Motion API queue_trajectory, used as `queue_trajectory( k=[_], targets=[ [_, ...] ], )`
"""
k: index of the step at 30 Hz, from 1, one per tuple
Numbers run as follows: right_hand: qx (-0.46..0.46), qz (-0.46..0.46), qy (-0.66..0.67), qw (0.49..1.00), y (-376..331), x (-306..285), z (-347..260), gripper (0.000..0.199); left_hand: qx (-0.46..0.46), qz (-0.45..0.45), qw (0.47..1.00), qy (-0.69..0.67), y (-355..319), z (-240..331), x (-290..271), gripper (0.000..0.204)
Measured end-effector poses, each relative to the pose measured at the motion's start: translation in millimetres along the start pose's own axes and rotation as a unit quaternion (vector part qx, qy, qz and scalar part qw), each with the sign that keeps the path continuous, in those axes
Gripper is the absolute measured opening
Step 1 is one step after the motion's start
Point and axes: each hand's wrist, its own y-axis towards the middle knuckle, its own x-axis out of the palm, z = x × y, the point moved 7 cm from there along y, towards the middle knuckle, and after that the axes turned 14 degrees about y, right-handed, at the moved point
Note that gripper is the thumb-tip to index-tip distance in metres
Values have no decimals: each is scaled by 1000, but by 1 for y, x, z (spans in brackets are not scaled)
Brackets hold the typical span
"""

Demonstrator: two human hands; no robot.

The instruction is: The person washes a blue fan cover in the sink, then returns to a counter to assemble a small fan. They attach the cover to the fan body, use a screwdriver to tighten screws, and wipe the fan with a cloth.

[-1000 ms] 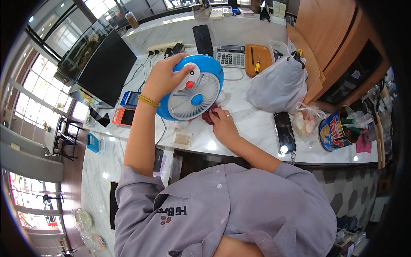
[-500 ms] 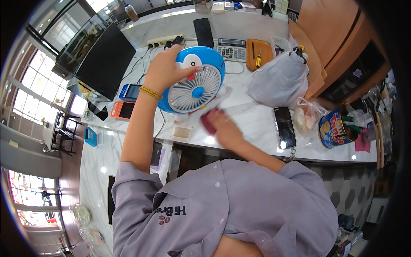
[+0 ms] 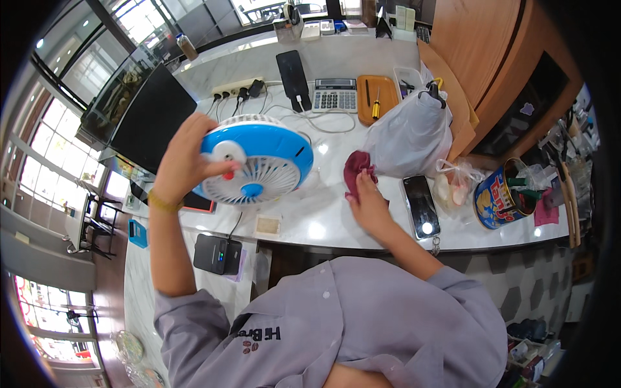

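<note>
My left hand (image 3: 187, 158) grips a blue and white desk fan (image 3: 284, 154) by its left side, thumb across the front beside its white eye shape. The fan is tipped, so part of its top and rear grille shows, and it is over the left part of the marble counter (image 3: 304, 216). In my right hand (image 3: 372, 207) is a crumpled dark red cloth (image 3: 357, 171), resting on the counter to the right of the fan. The fingers are pressed onto the cloth's lower part.
Right of the cloth lie a phone (image 3: 420, 204), a grey plastic bag (image 3: 407, 139) and a blue tin (image 3: 498, 200). Behind are a calculator (image 3: 335, 98), a wooden tray (image 3: 381, 97), a charging phone (image 3: 294, 81) and a power strip (image 3: 240, 85). A black monitor (image 3: 152, 119) stands left.
The fan has moved left and tipped over in my left hand. My right hand with the red cloth has slid right across the counter, away from the fan.
</note>
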Motion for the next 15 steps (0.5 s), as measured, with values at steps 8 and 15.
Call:
queue_trajectory(
  k=[8,15],
  targets=[
    [75,-163,-156,971,76,-4,-42,32,-30,40,983,174,-65,-3,-123,93],
    [-33,16,186,982,214,37,-21,21,-43,58,951,302,-125,26,-184,89]
  ],
)
